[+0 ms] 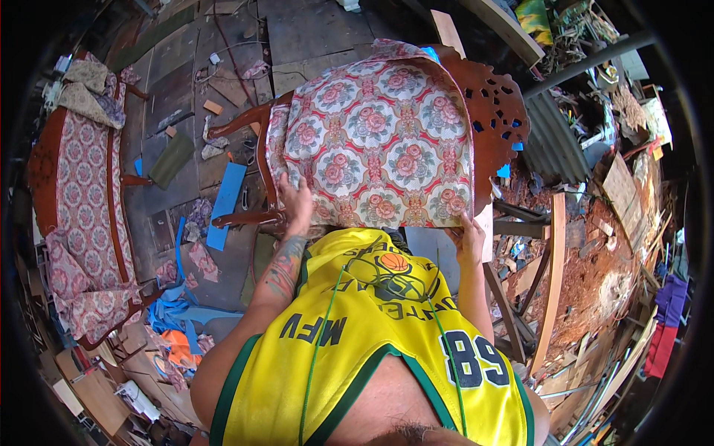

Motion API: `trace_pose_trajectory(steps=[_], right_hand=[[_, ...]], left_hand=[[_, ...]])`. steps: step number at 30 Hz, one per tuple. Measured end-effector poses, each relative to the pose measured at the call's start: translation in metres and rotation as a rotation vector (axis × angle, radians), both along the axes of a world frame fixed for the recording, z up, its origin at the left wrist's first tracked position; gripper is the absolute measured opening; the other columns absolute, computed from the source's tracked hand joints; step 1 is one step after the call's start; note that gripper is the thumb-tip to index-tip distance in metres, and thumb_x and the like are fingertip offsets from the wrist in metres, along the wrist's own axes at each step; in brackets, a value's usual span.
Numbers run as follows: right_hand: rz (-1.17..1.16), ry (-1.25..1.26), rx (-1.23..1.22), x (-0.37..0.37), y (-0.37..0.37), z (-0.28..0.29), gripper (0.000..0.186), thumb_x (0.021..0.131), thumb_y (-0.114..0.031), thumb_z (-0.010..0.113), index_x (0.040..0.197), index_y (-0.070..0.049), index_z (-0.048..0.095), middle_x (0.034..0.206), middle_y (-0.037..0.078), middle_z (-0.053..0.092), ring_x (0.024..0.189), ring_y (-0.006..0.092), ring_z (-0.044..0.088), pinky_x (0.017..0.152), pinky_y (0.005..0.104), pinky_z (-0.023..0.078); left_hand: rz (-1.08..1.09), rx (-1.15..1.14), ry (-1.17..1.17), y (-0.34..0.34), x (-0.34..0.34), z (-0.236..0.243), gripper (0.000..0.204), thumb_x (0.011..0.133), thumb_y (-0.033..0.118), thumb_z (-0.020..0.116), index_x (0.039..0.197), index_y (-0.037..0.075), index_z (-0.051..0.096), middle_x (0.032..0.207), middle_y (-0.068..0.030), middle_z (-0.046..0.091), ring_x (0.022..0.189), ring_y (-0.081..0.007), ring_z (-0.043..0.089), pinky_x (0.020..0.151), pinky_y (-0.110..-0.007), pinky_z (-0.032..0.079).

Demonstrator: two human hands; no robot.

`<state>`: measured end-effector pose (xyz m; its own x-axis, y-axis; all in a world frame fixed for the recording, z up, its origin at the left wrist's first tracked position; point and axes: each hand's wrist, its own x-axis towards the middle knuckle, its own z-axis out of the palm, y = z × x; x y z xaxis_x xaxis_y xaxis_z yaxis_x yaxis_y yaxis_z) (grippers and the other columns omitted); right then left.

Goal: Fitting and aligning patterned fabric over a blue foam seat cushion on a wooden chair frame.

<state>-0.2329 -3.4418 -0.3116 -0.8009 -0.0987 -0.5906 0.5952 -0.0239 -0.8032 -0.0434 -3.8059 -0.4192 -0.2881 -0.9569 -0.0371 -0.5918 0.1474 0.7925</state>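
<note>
Floral fabric (pixel 379 141) covers a carved wooden chair (pixel 500 97) just ahead of a worker in a yellow jersey (pixel 387 327). The right hand (pixel 470 239) pinches the near right corner; the left hand (pixel 297 204) touches the near left edge, fingers loosely bent, its grip impossible to tell. Past the chair's legs, scrap-strewn floorboards (pixel 175 89) leave a passage, partly taken by a blue strip (pixel 227 204), before a matching settee (pixel 82 175).

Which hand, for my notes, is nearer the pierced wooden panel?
Right: right hand holds the floral fabric's edge near the panel; left hand is at the fabric's opposite end.
</note>
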Motion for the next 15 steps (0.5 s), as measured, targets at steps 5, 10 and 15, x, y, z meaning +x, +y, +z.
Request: trace_pose_trajectory(steps=[5, 10, 15], right_hand=[[0.035, 0.002, 0.027, -0.001, 0.005, 0.001, 0.025, 0.096, -0.022, 0.064, 0.111, -0.001, 0.062, 0.097, 0.009, 0.070, 0.078, 0.0166, 0.069, 0.067, 0.0307, 0.060], [0.072, -0.021, 0.060, -0.005, 0.012, 0.001, 0.026, 0.095, -0.022, 0.065, 0.110, -0.001, 0.061, 0.093, 0.008, 0.068, 0.076, 0.0168, 0.068, 0.067, 0.0310, 0.060], [0.147, -0.036, 0.144, -0.012, 0.003, 0.016, 0.032, 0.093, -0.025, 0.069, 0.110, 0.001, 0.061, 0.097, 0.010, 0.070, 0.080, 0.0177, 0.069, 0.066, 0.0308, 0.060]], left_hand=[[0.050, 0.556, 0.335, -0.041, 0.014, -0.006, 0.061, 0.094, 0.030, 0.067, 0.141, -0.005, 0.046, 0.144, -0.0216, 0.048, 0.132, -0.0268, 0.047, 0.108, -0.037, 0.038], [-0.156, 0.753, 0.511, -0.050, 0.051, -0.005, 0.046, 0.088, 0.025, 0.073, 0.124, -0.001, 0.064, 0.112, -0.0074, 0.069, 0.099, -0.0152, 0.063, 0.090, -0.029, 0.048], [-0.279, 0.837, 0.462, -0.016, 0.093, -0.003, 0.035, 0.086, 0.020, 0.072, 0.116, 0.001, 0.070, 0.102, -0.0018, 0.071, 0.090, -0.0101, 0.063, 0.085, -0.027, 0.048]])
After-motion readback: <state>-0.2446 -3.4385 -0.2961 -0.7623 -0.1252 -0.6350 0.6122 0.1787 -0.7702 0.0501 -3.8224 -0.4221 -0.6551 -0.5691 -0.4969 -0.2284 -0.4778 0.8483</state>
